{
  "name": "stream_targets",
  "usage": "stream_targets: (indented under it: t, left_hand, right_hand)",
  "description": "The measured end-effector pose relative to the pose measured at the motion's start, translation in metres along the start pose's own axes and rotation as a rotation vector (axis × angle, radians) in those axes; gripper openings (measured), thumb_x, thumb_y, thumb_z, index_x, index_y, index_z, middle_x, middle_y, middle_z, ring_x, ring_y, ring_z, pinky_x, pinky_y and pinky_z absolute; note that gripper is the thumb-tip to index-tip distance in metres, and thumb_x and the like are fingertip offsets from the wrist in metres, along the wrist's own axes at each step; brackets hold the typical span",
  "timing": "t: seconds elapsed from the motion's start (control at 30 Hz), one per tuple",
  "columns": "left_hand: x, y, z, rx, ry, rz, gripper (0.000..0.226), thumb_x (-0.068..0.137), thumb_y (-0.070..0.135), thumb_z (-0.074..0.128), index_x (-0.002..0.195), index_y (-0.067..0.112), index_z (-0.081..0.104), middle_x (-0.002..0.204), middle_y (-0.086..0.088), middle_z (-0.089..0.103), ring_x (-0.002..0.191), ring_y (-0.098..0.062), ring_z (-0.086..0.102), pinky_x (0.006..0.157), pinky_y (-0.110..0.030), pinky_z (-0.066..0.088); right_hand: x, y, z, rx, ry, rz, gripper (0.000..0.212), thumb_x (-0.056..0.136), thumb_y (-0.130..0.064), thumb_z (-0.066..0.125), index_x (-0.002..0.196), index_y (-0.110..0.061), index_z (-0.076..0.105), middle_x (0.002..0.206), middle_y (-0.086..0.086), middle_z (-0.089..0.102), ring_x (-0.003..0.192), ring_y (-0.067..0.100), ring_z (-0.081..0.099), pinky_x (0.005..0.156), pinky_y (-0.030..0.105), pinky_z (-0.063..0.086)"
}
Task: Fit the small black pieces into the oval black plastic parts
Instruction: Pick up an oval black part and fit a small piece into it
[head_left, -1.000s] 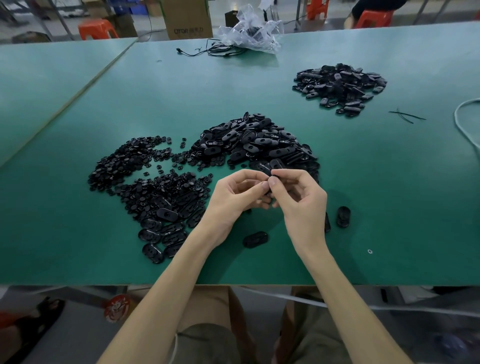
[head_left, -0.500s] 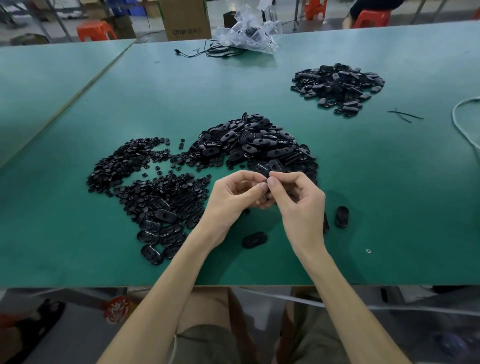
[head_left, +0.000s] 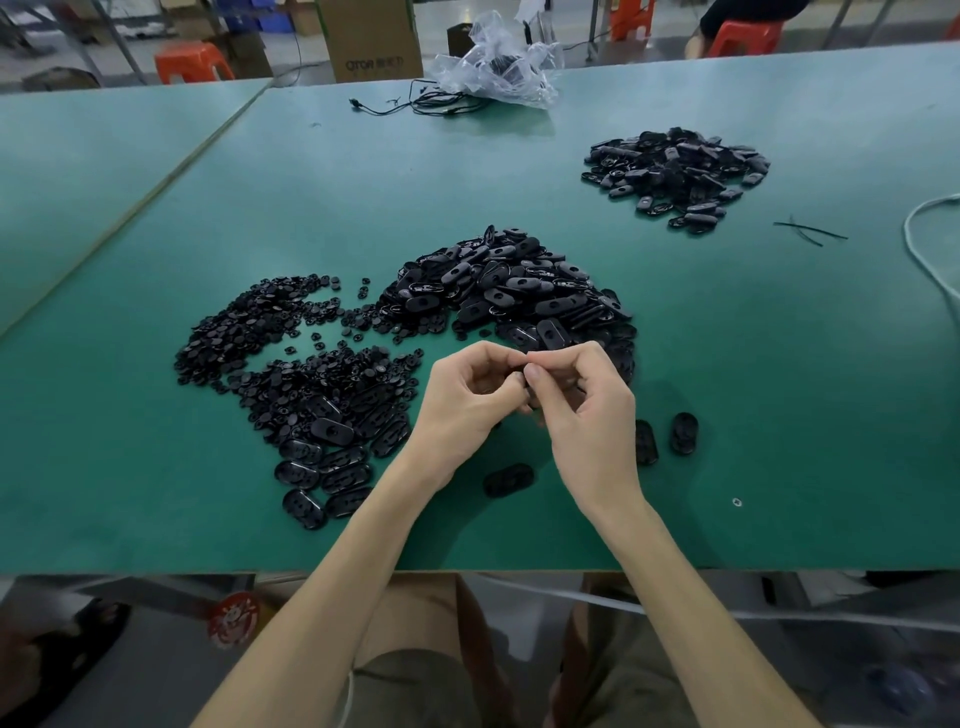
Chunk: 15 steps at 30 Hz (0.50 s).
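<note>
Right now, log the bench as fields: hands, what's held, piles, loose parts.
left hand: fingers curled, pinching a black part at the fingertips
right hand: pinching the same black part, fingertips meeting the left's
black part: mostly hidden, type unclear
small pieces pile: left of the hands
oval parts pile: just behind the hands
far pile: back right, apart
loose ovals: three near the hands, on the table
</note>
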<state>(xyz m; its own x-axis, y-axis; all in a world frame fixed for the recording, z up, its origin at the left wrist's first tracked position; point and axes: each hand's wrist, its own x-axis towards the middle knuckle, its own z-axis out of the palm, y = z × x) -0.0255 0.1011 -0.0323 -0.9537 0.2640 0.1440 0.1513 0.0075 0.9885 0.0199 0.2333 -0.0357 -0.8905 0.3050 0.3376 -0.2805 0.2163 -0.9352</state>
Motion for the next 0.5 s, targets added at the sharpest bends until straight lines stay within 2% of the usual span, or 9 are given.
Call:
stream_targets:
  t: [0.1,0.23,0.33,0.4,0.5]
  left_hand:
    - [-0.0003,0.0012,0.0027,0.034,0.026,0.018,0.012,0.093,-0.012,0.064,0.102,-0.007,0.070,0.087,-0.017,0.075,0.071,-0.014,0.070,0.073,-0.023,0.059]
    - [-0.0007,0.0002,0.0020,0.023,0.032,0.037,0.012,0.093,-0.008,0.068,0.102,0.000,0.073,0.084,-0.014,0.076,0.072,-0.015,0.071,0.074,-0.023,0.058]
    - [-0.0010,0.0009,-0.0029,-0.041,0.016,0.042,0.017,0.092,0.002,0.075,0.108,0.000,0.076,0.092,-0.016,0.078,0.078,-0.021,0.073,0.079,-0.027,0.059]
    - [-0.0011,0.0020,-0.0037,-0.064,0.019,0.041,0.019,0.091,0.004,0.076,0.110,0.001,0.076,0.096,-0.016,0.078,0.083,-0.024,0.074,0.082,-0.029,0.060]
    - [-0.0013,0.0015,-0.0022,-0.023,0.029,0.064,0.018,0.091,0.002,0.076,0.109,0.000,0.076,0.094,-0.015,0.079,0.081,-0.022,0.075,0.080,-0.027,0.060]
  right_hand:
    - [0.0004,-0.0008,0.0010,-0.033,0.004,0.003,0.013,0.098,0.000,0.067,0.098,-0.013,0.070,0.097,0.001,0.065,0.080,0.011,0.068,0.068,0.016,0.053]
    - [0.0017,-0.0014,0.0004,-0.011,0.026,0.037,0.010,0.100,-0.002,0.066,0.101,-0.011,0.068,0.097,0.004,0.069,0.079,0.007,0.069,0.068,0.016,0.052]
    - [0.0020,-0.0013,-0.0013,0.016,0.050,0.046,0.008,0.100,-0.003,0.066,0.103,-0.011,0.067,0.093,0.002,0.072,0.075,0.004,0.070,0.064,0.015,0.052]
    - [0.0013,-0.0016,-0.0013,0.019,0.060,0.046,0.007,0.100,-0.005,0.066,0.104,-0.011,0.067,0.093,0.001,0.072,0.075,0.005,0.070,0.064,0.016,0.053]
    - [0.0006,-0.0022,-0.0006,0.011,0.055,0.043,0.009,0.100,-0.003,0.066,0.104,-0.011,0.067,0.092,-0.002,0.072,0.077,0.005,0.071,0.065,0.015,0.053]
